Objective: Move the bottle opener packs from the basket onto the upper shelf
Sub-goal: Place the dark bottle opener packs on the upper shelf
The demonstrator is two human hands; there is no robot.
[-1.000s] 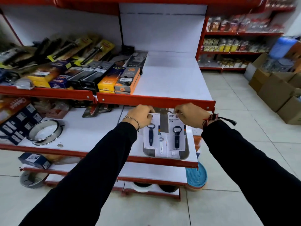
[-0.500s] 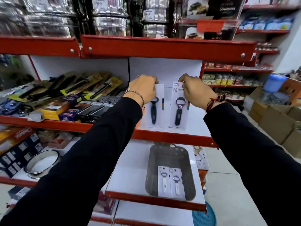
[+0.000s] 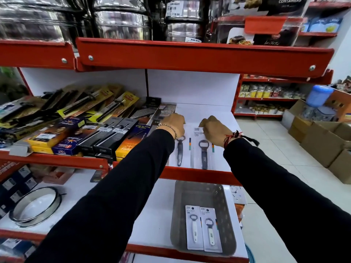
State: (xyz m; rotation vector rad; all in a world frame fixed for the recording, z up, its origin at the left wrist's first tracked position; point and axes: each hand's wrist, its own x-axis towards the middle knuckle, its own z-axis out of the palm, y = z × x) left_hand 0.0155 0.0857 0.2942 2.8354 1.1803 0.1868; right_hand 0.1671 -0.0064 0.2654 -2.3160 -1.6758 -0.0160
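Note:
Two white bottle opener packs with dark-handled openers lie flat side by side on the white upper shelf (image 3: 207, 112). My left hand (image 3: 173, 124) rests on the top of the left pack (image 3: 180, 150), fingers curled on it. My right hand (image 3: 213, 129) holds the top of the right pack (image 3: 204, 152). On the shelf below stands the grey mesh basket (image 3: 178, 215). Two more packs with white-handled openers (image 3: 194, 227) (image 3: 210, 230) lie in it.
Boxed and carded kitchen tools (image 3: 76, 130) crowd the upper shelf left of my hands, a grater (image 3: 165, 109) beside my left hand. Steel tins (image 3: 123, 23) stand on the top shelf. A round sieve (image 3: 36, 205) lies lower left. Cardboard boxes (image 3: 322, 141) stand on the floor at right.
Both hands lifted the two dark-handled packs from the basket up to the upper shelf and laid them flat there. My view rose with them.

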